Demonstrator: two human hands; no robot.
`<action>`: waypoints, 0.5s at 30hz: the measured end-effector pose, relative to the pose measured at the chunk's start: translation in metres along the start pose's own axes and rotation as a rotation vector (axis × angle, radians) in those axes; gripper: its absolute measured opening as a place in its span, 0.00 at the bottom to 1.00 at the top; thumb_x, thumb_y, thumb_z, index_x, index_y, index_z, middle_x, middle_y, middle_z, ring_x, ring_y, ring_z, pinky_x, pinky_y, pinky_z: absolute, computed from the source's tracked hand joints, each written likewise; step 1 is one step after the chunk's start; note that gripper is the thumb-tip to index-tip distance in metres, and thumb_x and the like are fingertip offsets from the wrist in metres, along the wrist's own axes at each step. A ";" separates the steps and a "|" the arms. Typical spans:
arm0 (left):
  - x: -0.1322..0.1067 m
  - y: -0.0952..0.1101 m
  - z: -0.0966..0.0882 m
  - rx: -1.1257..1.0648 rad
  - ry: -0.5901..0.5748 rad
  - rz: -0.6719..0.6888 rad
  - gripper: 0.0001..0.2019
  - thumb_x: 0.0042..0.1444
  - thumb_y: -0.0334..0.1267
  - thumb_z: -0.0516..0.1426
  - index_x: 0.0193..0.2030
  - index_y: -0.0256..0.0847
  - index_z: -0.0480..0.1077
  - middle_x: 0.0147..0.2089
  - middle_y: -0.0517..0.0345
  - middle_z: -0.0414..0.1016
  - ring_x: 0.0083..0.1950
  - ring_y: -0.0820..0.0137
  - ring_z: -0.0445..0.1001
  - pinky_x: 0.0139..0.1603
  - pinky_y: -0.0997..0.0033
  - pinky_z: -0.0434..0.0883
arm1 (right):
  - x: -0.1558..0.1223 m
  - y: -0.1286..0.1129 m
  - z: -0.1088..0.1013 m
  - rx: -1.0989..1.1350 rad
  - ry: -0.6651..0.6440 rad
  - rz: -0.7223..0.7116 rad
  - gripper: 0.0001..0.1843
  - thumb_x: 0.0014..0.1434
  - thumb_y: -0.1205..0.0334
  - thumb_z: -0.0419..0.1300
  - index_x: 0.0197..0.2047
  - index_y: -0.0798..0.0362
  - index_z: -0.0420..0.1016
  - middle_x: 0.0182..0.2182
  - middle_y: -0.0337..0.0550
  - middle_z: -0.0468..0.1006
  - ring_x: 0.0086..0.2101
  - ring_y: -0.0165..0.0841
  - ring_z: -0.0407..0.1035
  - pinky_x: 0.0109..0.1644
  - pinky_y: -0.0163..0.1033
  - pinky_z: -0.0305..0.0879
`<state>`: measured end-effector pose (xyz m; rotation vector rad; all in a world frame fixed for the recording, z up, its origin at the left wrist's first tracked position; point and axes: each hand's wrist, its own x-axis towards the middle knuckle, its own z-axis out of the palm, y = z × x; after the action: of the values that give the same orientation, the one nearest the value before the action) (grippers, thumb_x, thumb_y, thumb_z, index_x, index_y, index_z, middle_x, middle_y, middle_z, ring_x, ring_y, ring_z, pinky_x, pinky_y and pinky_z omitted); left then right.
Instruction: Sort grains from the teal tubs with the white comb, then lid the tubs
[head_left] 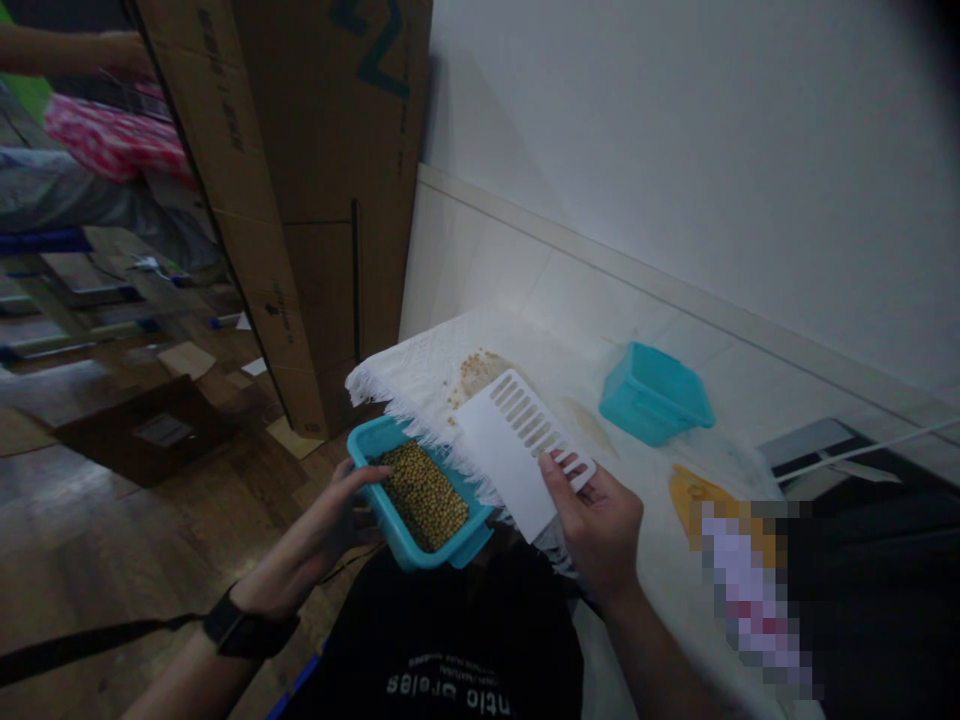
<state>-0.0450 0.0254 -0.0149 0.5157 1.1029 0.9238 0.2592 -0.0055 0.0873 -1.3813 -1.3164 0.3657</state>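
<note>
My left hand (349,505) grips the near left wall of a teal plastic tub (405,545), its thumb over the rim. Inside the tub lies a layer of small round yellowish beans (427,492). The tub is tilted in front of my lap, by the edge of the white fringed cloth (409,370). In my right hand (604,530) is a flat white plastic slotted scoop (502,455), pinched at its slotted edge. The scoop hangs over the cloth, right of the tub. Some loose beans (480,370) lie on the cloth beyond it.
A second teal tub (652,395) stands on the cloth-covered table near the white wall. A yellow bag (697,500) and black items lie at the right, partly pixelated. A tall cardboard box (322,200) stands at the left, with another person's arm (75,50) behind it.
</note>
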 end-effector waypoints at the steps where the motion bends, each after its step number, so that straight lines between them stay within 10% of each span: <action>1: -0.003 0.001 0.002 0.000 -0.003 0.015 0.39 0.49 0.54 0.81 0.67 0.54 0.75 0.55 0.49 0.88 0.54 0.45 0.88 0.56 0.43 0.84 | -0.001 0.001 -0.002 0.003 -0.008 0.009 0.26 0.66 0.36 0.78 0.31 0.51 0.89 0.25 0.45 0.87 0.24 0.38 0.79 0.26 0.38 0.76; 15: 0.003 0.002 -0.001 0.027 0.013 0.036 0.36 0.50 0.56 0.81 0.63 0.54 0.78 0.51 0.47 0.89 0.53 0.43 0.89 0.58 0.37 0.84 | -0.009 0.014 -0.003 0.027 -0.025 0.093 0.27 0.67 0.35 0.77 0.34 0.53 0.91 0.27 0.47 0.89 0.25 0.40 0.81 0.29 0.39 0.78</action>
<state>-0.0464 0.0286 -0.0154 0.5541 1.1220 0.9452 0.2652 -0.0111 0.0727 -1.4219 -1.2659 0.4628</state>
